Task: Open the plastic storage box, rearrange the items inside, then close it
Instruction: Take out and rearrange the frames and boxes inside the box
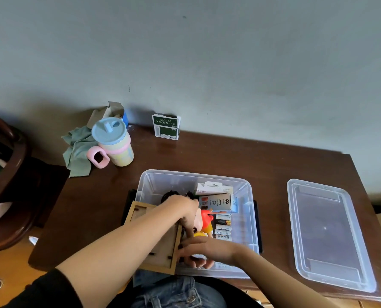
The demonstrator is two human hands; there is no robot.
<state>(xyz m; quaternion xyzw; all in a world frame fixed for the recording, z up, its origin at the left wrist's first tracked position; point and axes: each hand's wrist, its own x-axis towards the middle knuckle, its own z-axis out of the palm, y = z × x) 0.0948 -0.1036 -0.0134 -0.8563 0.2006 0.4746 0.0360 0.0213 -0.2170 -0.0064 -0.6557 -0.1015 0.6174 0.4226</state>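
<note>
Head view shows the storage box (247,218) open at lower centre of the table (207,152), lid (327,232) lying right of it, both hands (186,211) inside rearranging: left on the toy figure (206,221), right hand (204,250) curled near a wooden frame (160,247); closing remains.

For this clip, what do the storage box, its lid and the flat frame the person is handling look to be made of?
Storage box: clear, slightly frosted plastic; its contents show through the walls.
Lid, lying on the table to the right: the same translucent plastic, with glossy highlights and moulded ridges.
Frame: probably thin plywood or fibreboard; pale tan, matte, with small dark slots that look cut. The left hand and right hand are at it.
</note>
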